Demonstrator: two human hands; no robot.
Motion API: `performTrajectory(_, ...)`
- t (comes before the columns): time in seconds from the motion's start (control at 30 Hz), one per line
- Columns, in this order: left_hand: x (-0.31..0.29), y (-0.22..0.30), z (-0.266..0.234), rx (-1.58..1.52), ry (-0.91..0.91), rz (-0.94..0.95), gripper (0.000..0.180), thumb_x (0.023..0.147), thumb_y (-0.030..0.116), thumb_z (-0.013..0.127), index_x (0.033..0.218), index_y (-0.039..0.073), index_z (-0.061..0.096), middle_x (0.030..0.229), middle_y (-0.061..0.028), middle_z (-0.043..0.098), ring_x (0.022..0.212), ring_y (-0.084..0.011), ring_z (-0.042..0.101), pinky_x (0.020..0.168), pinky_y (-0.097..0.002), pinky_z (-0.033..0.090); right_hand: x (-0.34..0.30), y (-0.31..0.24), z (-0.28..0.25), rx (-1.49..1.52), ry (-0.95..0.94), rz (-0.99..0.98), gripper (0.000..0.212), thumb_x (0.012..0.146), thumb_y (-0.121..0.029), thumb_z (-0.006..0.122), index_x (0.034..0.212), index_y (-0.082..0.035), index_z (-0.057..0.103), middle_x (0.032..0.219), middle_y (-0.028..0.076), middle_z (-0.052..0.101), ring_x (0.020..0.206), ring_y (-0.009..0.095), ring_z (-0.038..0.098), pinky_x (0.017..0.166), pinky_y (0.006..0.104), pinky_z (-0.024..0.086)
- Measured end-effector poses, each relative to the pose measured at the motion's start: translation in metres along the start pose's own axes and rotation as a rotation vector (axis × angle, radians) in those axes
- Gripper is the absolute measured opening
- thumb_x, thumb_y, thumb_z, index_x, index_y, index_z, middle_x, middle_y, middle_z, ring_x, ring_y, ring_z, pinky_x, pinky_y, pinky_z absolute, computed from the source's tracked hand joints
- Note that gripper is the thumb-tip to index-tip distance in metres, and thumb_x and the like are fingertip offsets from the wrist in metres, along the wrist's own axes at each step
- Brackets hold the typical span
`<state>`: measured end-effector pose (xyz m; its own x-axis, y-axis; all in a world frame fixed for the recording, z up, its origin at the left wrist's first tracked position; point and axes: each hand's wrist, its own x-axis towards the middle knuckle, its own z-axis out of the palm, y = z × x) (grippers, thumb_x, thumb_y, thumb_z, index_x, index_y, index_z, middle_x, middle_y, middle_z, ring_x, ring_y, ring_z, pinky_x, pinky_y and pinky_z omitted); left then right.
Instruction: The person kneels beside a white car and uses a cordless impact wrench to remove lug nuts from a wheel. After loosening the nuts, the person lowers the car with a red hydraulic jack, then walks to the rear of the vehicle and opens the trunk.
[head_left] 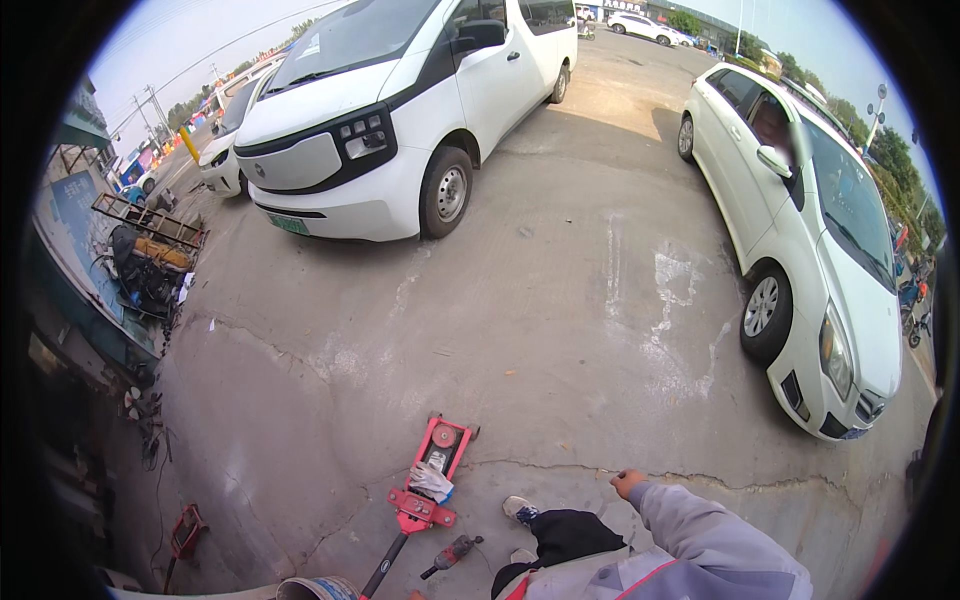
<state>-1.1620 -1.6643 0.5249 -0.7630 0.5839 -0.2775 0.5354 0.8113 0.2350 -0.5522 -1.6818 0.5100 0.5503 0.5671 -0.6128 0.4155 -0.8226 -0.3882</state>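
Observation:
My right hand [628,484] reaches out over the concrete from a grey sleeve. Its fingers are curled together, and whatever they may hold is too small to make out. At the bottom edge a sliver of skin [418,595] shows, seemingly my left hand, with its fingers hidden. Left of my feet stands a red floor jack [417,506] with a black handle [386,564]. Whitish work gloves [431,481] lie on top of the jack. Beside it on the ground is a red and black power tool [453,555], apart from both hands.
A white van [400,130] stands ahead, and a white hatchback [800,240] at the right with a person inside. A bucket [316,590] sits at the bottom edge. Another red jack-like tool [187,530] stands at lower left. Scrap parts [150,265] are piled along the left wall.

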Motion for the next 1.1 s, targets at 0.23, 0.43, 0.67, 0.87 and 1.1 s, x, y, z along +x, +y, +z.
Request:
performTrajectory(0.23, -0.046, 0.073, -0.019, 0.029, -0.071, 0.277, 0.040, 0.081, 0.025, 0.076, 0.103, -0.007, 0.068, 0.097, -0.0258, 0.071, 0.088, -0.0366, 0.071, 0.076, -0.0470, 0.055, -0.072, 0.198, 0.042, -0.061, -0.027, 0.272, 0.045, 0.088, -0.045, 0.064, 0.085, -0.002, 0.077, 0.087, 0.018, 0.075, 0.080, 0.032, 0.073, 0.079, 0.0429, 0.058)
performTrajectory(0.43, -0.064, 0.155, 0.008, 0.182, -0.113, 0.331, 0.043, 0.079, 0.025, 0.078, 0.107, -0.006, 0.067, 0.102, -0.0256, 0.071, 0.094, -0.0364, 0.070, 0.080, -0.0459, 0.055, -0.076, 0.276, 0.063, 0.390, -0.100, 0.467, 0.043, 0.092, -0.039, 0.064, 0.080, 0.001, 0.073, 0.074, 0.014, 0.072, 0.057, 0.026, 0.069, 0.056, 0.0423, 0.056)
performTrajectory(0.67, -0.130, 0.344, 0.076, 0.271, -0.086, 0.419, 0.046, 0.078, 0.025, 0.080, 0.111, -0.004, 0.067, 0.108, -0.0254, 0.071, 0.101, -0.0362, 0.070, 0.085, -0.0445, 0.054, -0.031, 0.341, 0.010, 0.607, -0.012, 0.588, 0.038, 0.093, -0.035, 0.066, 0.091, 0.002, 0.072, 0.076, 0.013, 0.071, 0.058, 0.026, 0.068, 0.052, 0.0423, 0.055)
performTrajectory(0.87, -0.302, 0.535, 0.114, -0.191, -0.333, 0.968, 0.040, 0.083, 0.015, 0.071, 0.116, -0.003, 0.059, 0.097, -0.0174, 0.070, 0.088, -0.0302, 0.070, 0.078, -0.0412, 0.056, 0.057, 0.391, -0.044, 0.689, 0.303, 0.638, 0.034, 0.093, -0.034, 0.066, 0.097, 0.000, 0.071, 0.077, 0.013, 0.071, 0.058, 0.025, 0.067, 0.053, 0.0412, 0.056)
performTrajectory(1.1, -0.346, 0.701, 0.218, -0.229, -0.411, 0.985, 0.038, 0.082, 0.013, 0.069, 0.115, -0.002, 0.059, 0.097, -0.0168, 0.069, 0.089, -0.0283, 0.068, 0.081, -0.0395, 0.055, 0.133, 0.348, -0.128, 0.627, 0.062, 0.691, 0.040, 0.095, -0.039, 0.062, 0.094, 0.000, 0.072, 0.078, 0.013, 0.072, 0.059, 0.025, 0.068, 0.056, 0.0422, 0.056)
